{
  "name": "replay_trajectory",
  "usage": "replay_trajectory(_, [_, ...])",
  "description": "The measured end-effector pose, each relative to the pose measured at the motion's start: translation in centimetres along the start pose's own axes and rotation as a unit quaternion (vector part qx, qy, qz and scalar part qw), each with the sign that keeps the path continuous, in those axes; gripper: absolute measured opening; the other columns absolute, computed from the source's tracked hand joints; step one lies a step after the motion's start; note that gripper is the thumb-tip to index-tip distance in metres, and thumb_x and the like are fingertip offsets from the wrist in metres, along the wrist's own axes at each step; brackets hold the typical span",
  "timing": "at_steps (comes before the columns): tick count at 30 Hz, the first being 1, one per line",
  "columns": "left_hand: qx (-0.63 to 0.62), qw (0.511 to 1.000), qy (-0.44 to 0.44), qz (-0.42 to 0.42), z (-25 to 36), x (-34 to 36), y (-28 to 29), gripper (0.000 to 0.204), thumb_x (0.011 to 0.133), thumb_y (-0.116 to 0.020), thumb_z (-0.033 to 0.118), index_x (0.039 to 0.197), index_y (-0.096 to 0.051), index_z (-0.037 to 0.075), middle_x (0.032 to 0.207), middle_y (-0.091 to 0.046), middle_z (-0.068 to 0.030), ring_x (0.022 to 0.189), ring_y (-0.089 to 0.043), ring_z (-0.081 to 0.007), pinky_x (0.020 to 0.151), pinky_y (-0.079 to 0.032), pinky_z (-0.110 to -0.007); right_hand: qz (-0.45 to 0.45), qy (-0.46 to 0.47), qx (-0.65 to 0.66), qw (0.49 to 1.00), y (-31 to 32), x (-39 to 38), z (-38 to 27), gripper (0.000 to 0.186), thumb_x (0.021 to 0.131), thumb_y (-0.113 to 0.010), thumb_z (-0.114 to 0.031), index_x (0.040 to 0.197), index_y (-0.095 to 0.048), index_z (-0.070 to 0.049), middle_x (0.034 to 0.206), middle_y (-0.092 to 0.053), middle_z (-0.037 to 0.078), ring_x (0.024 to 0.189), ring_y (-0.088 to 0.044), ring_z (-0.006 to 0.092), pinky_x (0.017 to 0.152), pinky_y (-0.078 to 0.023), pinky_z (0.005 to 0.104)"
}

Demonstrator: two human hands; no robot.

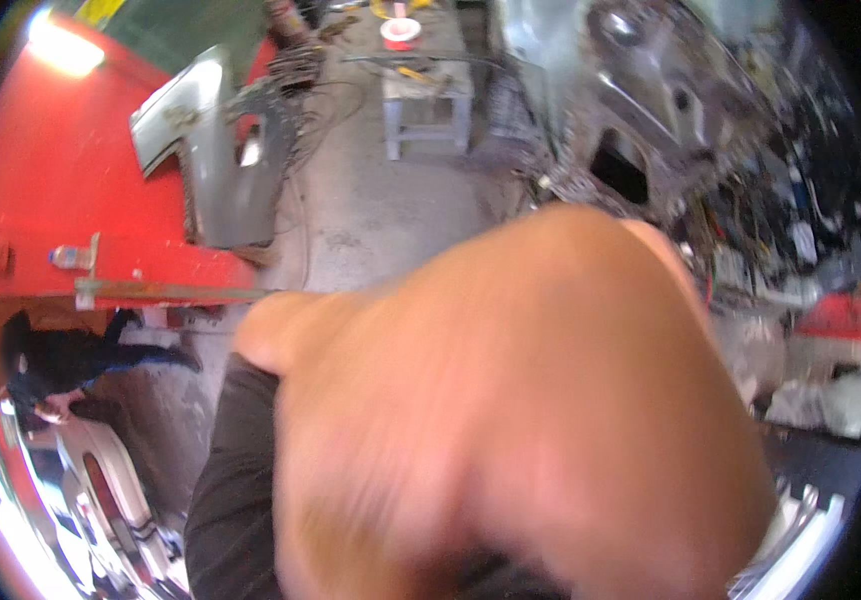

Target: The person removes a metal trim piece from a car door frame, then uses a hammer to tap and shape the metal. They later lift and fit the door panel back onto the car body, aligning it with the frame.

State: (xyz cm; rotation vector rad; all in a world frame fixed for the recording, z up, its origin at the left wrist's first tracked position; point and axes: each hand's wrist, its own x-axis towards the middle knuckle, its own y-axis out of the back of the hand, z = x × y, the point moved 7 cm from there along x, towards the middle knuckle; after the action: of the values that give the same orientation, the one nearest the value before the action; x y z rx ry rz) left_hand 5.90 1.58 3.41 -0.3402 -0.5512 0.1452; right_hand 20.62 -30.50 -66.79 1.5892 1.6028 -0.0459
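Observation:
A bare hand fills the middle and lower right of the head view, very close and smeared by motion. It seems to be my right hand (540, 380), with its back toward me; its fingers are hidden or blurred. At its left edge, above dark cloth (233, 480), a smaller patch of skin shows. This looks like part of my left hand (268, 328), mostly covered by the nearer one. Whether either hand holds anything cannot be made out.
A bare, dirty vehicle body (660, 100) with loose wiring stands at right. A grey body panel (235, 170) leans by a red wall (40, 190). A small stool (426, 110) bears a red-and-white tub (401, 33). Another person (60, 355) is at far left, near a pale car part (105, 465).

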Motion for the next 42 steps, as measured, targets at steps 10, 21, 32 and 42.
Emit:
replay_trajectory(10, [0.583,0.676,0.451,0.0,-14.3,-28.5,23.8,0.054,0.088,-0.074,0.046,0.119,-0.068,0.003,0.108,-0.073,-0.0224,0.105,-0.068,-0.0417,0.088,-0.054,-0.051,-0.054,0.01,-0.05,0.997,3.8,4.9,-8.0,0.035,0.085,-0.064,-0.017,0.114,-0.078,-0.004,0.09,-0.074,0.026,0.084,-0.073,0.0336,0.078,-0.056,0.0415])
replay_trajectory(21, [0.383,0.627,0.536,0.416,-22.7,-71.7,37.9,0.054,0.089,-0.07,0.048,0.094,-0.075,-0.005,0.088,-0.073,-0.0287,0.082,-0.071,-0.0431,0.076,-0.055,-0.052,-0.078,0.072,-0.066,0.992,-1.2,15.7,-26.0,0.038,0.083,-0.062,-0.019,0.113,-0.078,-0.002,0.077,-0.071,0.022,0.075,-0.071,0.03,0.073,-0.055,0.04])
replay_trajectory(32, [0.232,0.622,0.582,0.469,-26.0,-73.5,34.1,0.041,0.09,-0.069,0.04,0.087,-0.074,-0.001,0.072,-0.07,-0.0128,0.063,-0.068,-0.0239,0.056,-0.057,-0.04,-0.062,-0.039,0.078,0.994,0.9,17.3,-37.4,0.033,0.092,-0.059,-0.014,0.115,-0.077,0.001,0.085,-0.076,0.016,0.073,-0.07,0.0186,0.067,-0.055,0.0332])
replay_trajectory(42, [0.207,0.593,0.536,0.563,-19.3,-68.0,42.2,0.044,0.093,-0.066,0.041,0.093,-0.075,-0.003,0.081,-0.074,-0.0212,0.076,-0.072,-0.0383,0.075,-0.055,-0.049,-0.065,0.115,-0.156,0.979,2.5,29.3,-24.6,0.034,0.085,-0.056,-0.007,0.108,-0.079,0.0,0.088,-0.075,0.021,0.075,-0.074,0.023,0.073,-0.059,0.0348])
